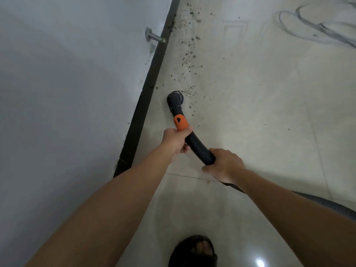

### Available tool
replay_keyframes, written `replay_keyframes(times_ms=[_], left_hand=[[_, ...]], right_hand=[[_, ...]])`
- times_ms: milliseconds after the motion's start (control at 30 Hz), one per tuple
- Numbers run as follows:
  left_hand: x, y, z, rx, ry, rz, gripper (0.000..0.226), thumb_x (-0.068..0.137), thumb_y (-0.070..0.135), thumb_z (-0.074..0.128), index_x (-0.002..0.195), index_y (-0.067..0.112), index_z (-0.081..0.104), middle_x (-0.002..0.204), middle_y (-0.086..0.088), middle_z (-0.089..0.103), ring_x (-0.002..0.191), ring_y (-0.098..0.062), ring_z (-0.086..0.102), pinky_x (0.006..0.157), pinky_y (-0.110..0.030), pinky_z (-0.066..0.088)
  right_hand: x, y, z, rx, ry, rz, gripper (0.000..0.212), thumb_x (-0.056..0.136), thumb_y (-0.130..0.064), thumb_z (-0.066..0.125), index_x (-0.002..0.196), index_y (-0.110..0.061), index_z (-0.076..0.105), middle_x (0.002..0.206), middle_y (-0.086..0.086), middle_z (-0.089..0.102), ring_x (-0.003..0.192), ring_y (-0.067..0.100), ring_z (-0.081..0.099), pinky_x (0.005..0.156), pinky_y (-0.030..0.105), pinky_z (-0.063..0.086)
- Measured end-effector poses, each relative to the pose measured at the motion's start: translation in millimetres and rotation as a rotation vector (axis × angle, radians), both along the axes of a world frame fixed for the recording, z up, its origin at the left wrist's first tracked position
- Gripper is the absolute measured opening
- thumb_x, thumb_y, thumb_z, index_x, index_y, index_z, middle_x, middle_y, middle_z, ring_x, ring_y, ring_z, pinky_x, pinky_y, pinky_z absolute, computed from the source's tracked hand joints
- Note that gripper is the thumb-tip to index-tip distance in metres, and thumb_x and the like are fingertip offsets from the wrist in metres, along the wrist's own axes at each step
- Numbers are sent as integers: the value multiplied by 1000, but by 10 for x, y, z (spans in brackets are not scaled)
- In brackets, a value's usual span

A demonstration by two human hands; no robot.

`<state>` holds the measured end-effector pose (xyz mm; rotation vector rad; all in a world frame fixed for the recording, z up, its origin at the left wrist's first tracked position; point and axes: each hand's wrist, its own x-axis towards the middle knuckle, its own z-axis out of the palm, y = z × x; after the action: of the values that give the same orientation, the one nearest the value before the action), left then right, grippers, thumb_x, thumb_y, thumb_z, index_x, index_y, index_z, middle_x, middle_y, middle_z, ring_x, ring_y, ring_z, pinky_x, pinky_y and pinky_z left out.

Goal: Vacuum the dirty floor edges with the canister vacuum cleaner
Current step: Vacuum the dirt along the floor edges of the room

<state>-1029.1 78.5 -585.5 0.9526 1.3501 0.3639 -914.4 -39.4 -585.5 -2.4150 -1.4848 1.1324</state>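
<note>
Both hands wrap the stiff curved wand (194,143), left hand (174,140) far, right hand (224,163) near; looks light, hose (327,204) floppy.

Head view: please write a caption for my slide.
Left hand and right hand grip a curved black vacuum tube, its round nozzle beside dark grit along black skirting.

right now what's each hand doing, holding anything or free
Left hand: closed, gripping the vacuum tube just behind its orange collar.
Right hand: closed, gripping the same vacuum tube at its rear end.
</note>
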Motion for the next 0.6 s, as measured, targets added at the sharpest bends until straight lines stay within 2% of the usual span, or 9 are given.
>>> replay_keyframes(times_ms=[133, 267, 400, 600], left_hand=[[-78, -10, -24, 56, 61, 55, 27, 87, 29, 68, 89, 4, 57, 71, -13, 58, 46, -19, 49, 47, -28, 45], [-464, -449, -269, 136, 108, 130, 25, 87, 27, 66, 83, 5, 54, 55, -9, 53, 36, -15, 45, 37, -23, 36], [-571, -401, -348, 160, 104, 179, 27, 88, 29, 65, 91, 3, 56, 60, -9, 54, 39, -15, 47, 38, -24, 37], [-272, 366, -315, 144, 29, 158, 28, 88, 32, 67, 83, 8, 55, 67, -10, 57, 41, -16, 48, 42, -25, 39]], right_hand=[[-137, 7, 14, 14, 67, -37, 21, 76, -40, 67, 89, -31, 53, 76, -8, 62, 68, 13, 60, 56, 25, 39], [-401, -347, -157, 31, 68, 111, 24, 76, -44, 64, 90, -30, 50, 81, -7, 58, 75, 19, 57, 65, 30, 40], [-413, -216, -241, 53, 20, 177, 24, 77, -44, 63, 90, -30, 49, 84, -5, 59, 75, 20, 55, 64, 30, 37], [-114, 525, -241, 62, 33, 120, 26, 77, -43, 67, 97, -33, 54, 82, -7, 60, 77, 18, 58, 65, 28, 40]])
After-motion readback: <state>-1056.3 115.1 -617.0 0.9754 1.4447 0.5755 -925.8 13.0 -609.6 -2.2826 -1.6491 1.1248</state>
